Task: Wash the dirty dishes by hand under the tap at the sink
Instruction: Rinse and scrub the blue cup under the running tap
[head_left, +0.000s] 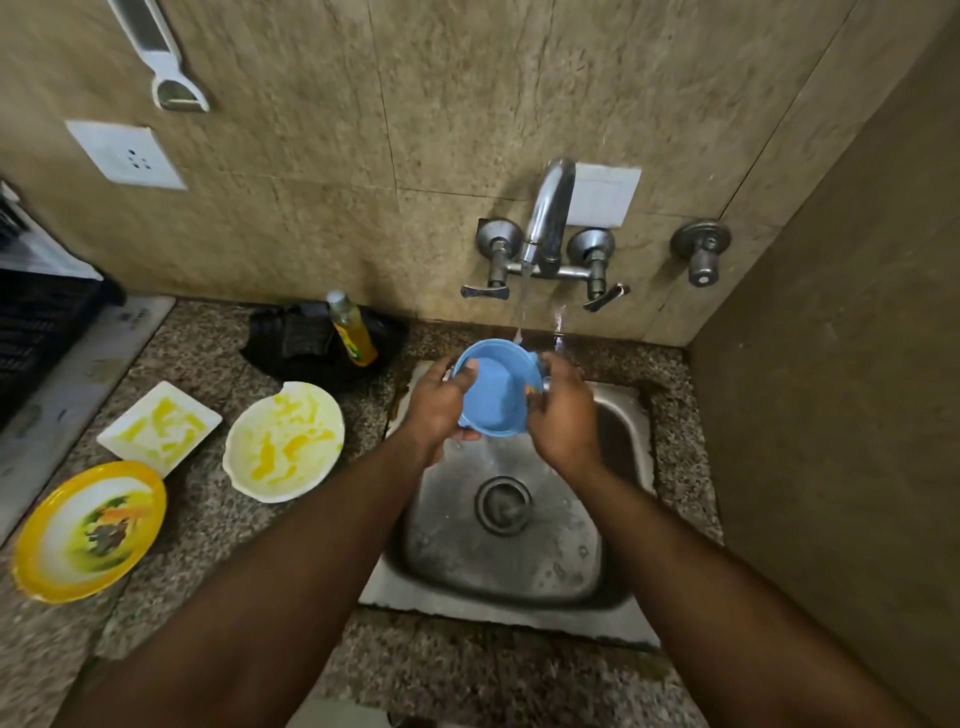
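Two hands hold a blue plastic bowl (496, 387) tilted under a running wall tap (545, 218) above a steel sink (519, 561).

The left hand (441, 405) grips the bowl's near-left rim, thumb inside; the right hand (563, 415) curls round its right edge. Water strikes the bowl's far rim. Three dishes smeared yellow wait on the granite counter (218, 525) to the left: a white bowl (284, 441), a square white dish (160, 427) and a yellow-rimmed plate (89, 531). A bottle of yellow dish liquid (352, 330) stands by the wall.

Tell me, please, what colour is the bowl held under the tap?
Light blue bowl, seen in the head view.
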